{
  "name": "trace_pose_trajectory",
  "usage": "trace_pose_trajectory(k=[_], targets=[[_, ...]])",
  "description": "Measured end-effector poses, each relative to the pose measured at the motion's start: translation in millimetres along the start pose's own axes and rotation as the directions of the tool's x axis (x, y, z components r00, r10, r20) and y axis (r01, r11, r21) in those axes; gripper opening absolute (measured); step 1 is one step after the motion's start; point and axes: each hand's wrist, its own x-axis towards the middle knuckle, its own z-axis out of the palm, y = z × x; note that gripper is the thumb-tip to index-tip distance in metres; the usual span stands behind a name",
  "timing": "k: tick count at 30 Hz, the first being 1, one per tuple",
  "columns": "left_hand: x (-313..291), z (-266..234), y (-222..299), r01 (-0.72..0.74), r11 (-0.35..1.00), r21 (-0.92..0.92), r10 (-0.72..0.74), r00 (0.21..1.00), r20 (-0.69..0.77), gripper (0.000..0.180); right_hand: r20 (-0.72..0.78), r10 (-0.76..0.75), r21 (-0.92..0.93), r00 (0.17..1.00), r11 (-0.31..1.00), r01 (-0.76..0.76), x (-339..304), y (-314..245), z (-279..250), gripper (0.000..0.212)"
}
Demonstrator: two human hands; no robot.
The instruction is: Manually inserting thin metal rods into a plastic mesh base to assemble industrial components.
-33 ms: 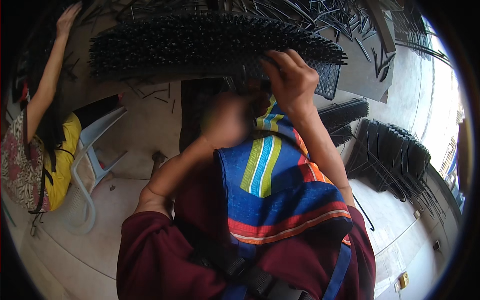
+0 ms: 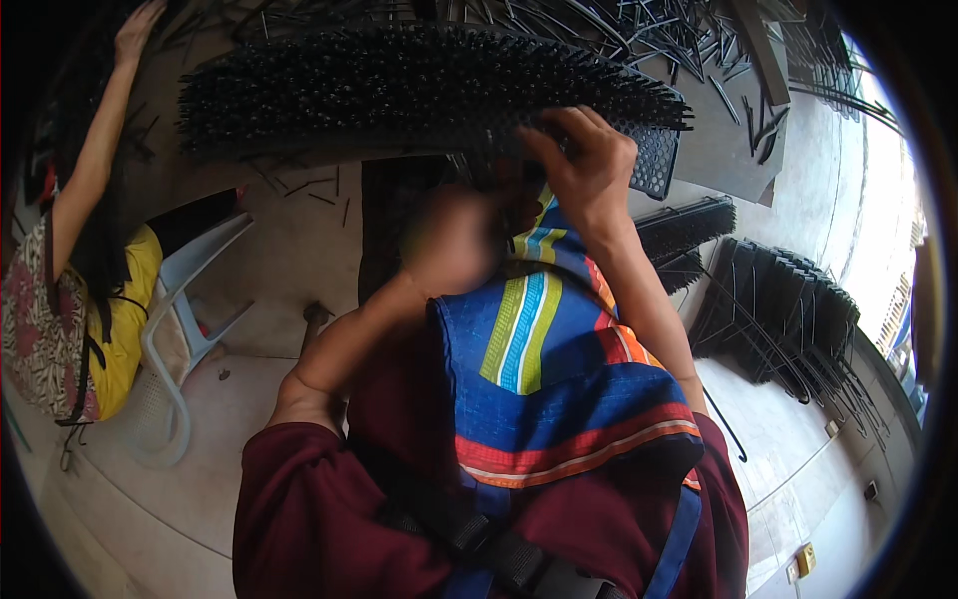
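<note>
A long black perforated tray, packed with short upright black sticks, stretches in front of me. My right hand is at its near edge, right of the middle. Thumb and forefinger are bent toward each other, and whatever they may pinch is too small and dark to make out. Lower and to the left, my left hand is held in front of my body. A blurred patch covers it and hides the fingers. Across my lap lies a striped blue, red and green cloth.
Loose black strips litter the far surface. At right, bundles of black rods stand on the pale floor. On the left are a light-blue plastic chair and another person's outstretched arm.
My right hand has dropped slightly, toward me, along the tray's near edge. My left hand and the tray look the same. The other person's hand has shifted a little.
</note>
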Motion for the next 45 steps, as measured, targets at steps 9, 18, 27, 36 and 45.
trace_pose_trajectory(k=[9, 18, 27, 36, 45], targets=[[-3, 8, 1, 0.023, 0.997, 0.072, -0.015, 0.994, -0.113, 0.023, 0.128, 0.428, 0.603, 0.895, 0.682, -0.413, -2, 2, -17, 0.006], [-4, 13, -2, 0.050, 0.990, 0.131, -0.022, 0.978, -0.207, 0.019, -0.213, 0.025, 0.355, 0.977, 0.933, 0.053, 3, 20, 5, 0.012], [0, 7, -6, 0.012, 0.994, 0.105, -0.002, 0.995, -0.095, 0.018, -0.163, -0.080, 0.158, 0.983, 0.982, 0.106, 7, 14, 1, 0.012], [-2, -5, -8, -0.193, 0.901, 0.388, 0.193, 0.980, 0.039, 0.017, 0.069, -0.357, -0.200, 0.932, 0.910, 0.363, 20, 1, -9, 0.022], [-3, 4, -11, -0.087, 0.989, 0.117, 0.087, 0.996, 0.000, 0.019, -0.013, -0.300, -0.231, 0.954, 0.929, 0.290, 9, -1, -19, 0.017]])
